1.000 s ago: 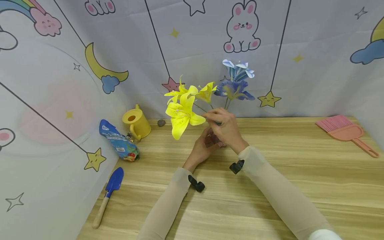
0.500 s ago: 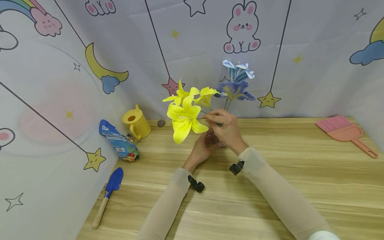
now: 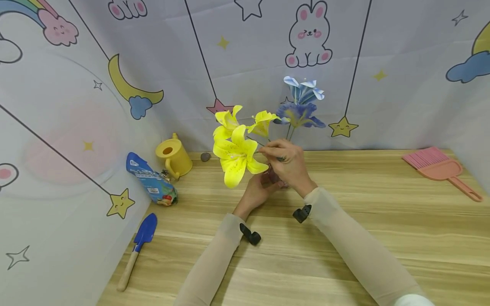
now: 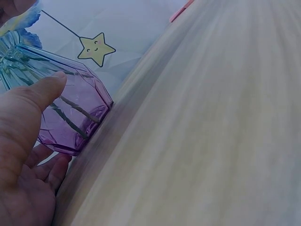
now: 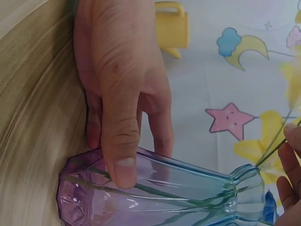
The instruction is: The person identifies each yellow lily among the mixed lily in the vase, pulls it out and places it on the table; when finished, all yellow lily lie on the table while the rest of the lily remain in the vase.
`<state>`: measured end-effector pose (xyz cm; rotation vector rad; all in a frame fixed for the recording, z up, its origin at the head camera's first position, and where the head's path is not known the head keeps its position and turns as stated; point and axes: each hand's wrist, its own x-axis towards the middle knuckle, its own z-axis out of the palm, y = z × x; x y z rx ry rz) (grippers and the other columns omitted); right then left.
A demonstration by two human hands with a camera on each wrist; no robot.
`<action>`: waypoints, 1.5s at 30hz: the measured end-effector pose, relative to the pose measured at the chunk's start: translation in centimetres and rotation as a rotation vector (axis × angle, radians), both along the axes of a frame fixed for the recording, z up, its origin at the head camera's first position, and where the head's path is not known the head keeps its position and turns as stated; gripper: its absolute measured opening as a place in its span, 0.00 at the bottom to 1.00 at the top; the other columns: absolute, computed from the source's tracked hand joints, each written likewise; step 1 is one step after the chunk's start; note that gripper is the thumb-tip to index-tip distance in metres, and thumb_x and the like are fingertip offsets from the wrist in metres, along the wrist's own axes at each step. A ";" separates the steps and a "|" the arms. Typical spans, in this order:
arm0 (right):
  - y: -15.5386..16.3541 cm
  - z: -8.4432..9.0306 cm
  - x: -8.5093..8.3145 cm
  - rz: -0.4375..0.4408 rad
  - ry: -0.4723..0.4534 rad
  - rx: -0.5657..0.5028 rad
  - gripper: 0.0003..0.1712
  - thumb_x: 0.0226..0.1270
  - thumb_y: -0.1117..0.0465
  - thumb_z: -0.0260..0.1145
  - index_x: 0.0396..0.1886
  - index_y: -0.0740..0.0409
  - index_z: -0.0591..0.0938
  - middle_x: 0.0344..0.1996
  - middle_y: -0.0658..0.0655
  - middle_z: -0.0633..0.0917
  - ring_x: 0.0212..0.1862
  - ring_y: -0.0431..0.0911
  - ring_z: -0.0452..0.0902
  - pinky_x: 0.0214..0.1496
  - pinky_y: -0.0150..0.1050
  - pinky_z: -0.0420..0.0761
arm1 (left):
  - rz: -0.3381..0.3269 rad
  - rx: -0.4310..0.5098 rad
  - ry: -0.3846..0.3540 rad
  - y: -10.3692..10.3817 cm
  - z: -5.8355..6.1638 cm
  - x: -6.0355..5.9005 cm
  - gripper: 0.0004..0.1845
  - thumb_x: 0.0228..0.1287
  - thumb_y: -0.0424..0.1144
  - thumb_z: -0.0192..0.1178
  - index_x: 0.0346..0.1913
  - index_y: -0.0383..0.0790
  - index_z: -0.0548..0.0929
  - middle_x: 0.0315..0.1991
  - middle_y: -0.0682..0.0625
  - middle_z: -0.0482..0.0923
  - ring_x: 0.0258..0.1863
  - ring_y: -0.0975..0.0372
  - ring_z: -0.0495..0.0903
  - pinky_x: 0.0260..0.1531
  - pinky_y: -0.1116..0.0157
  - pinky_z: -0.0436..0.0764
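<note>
A clear vase [image 5: 197,181], purple at the base and blue-green at its fluted neck, stands on the wooden table [image 3: 337,255]. Fingers and thumb of my left hand [image 3: 255,193] grip its lower body. Green stems run down inside the glass. Above the rim, my right hand [image 3: 289,163] pinches a thin green stem of the yellow lilies [image 3: 235,155], whose blooms lean to the left. Blue and violet flowers [image 3: 300,112] rise behind the right hand. In the head view the hands cover most of the vase; the left wrist view shows stem ends near the purple base [image 4: 87,127].
At the left are a yellow watering can [image 3: 174,157], a grey stone [image 3: 205,157], a blue printed pouch [image 3: 153,182] and a blue trowel [image 3: 139,250] with a wooden handle. A pink brush and dustpan [image 3: 444,170] lie at the far right. Printed fabric walls edge the table.
The front yellow lily bloom has shifted slightly right and down, and the back-left bloom has turned and moved a little right. Both hands stay nearly in place; the blue flowers have not moved.
</note>
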<state>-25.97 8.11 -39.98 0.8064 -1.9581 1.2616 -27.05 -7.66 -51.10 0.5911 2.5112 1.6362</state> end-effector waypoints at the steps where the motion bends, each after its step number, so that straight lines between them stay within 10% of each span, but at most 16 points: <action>1: 0.0 0.0 0.0 -0.001 0.002 0.000 0.10 0.71 0.69 0.74 0.46 0.54 0.96 0.41 0.57 0.94 0.39 0.50 0.87 0.36 0.32 0.81 | -0.002 0.005 -0.004 0.0 0.0 0.0 0.35 0.74 0.54 0.69 0.78 0.48 0.74 0.68 0.46 0.83 0.67 0.53 0.84 0.66 0.52 0.85; 24: 0.0 1.4 0.5 -0.008 -0.019 -0.026 0.13 0.75 0.71 0.70 0.49 0.55 0.95 0.44 0.57 0.94 0.43 0.50 0.88 0.36 0.28 0.76 | -0.023 0.051 0.061 0.1 0.2 -0.1 0.45 0.73 0.48 0.72 0.84 0.72 0.57 0.78 0.48 0.72 0.71 0.52 0.80 0.71 0.50 0.81; 45: 0.2 4.8 1.1 0.042 -0.075 -0.147 0.16 0.69 0.70 0.76 0.55 0.60 0.92 0.51 0.62 0.93 0.53 0.48 0.89 0.59 0.30 0.85 | -0.015 0.065 0.012 0.0 0.0 0.0 0.45 0.73 0.48 0.72 0.85 0.67 0.58 0.80 0.44 0.68 0.72 0.48 0.79 0.68 0.50 0.84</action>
